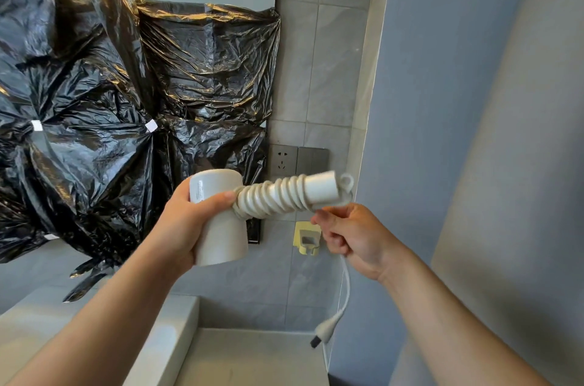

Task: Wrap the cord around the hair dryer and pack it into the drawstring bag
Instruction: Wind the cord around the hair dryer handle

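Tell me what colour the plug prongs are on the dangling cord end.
Black, on a white plug; it shows in the head view, the only one.

No text can be read. The hair dryer [218, 215] in the left hand [186, 227] carries a small printed label just above the thumb, too blurred and small to make out.

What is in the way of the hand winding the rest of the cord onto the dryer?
Nothing visible. The right hand pinches the cord just beneath the hair dryer handle's bare end, and the plug dangles free above the counter.
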